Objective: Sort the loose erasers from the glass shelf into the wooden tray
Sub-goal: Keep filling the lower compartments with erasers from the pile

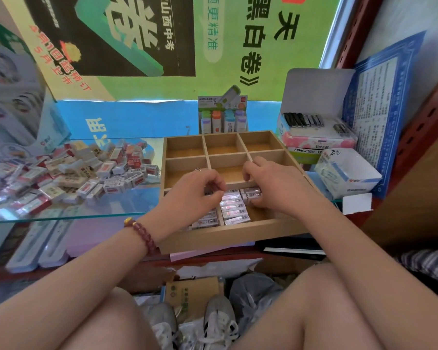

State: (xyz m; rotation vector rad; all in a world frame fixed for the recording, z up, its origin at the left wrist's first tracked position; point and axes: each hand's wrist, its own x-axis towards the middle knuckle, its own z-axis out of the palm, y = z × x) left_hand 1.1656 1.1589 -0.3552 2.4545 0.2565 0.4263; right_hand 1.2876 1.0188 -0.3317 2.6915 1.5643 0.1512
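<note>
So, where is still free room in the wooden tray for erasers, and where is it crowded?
The six compartments of the back and middle rows of the wooden tray show bare wood, for example the back left compartment. The near row is crowded: packed erasers lie there, under the left hand and right hand.

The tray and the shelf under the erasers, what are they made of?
Wooden tray: looks like pale unpainted wood, matte, with thin dividers. Glass shelf: clear glass, probably; its edge shines green and things below show through.
</note>
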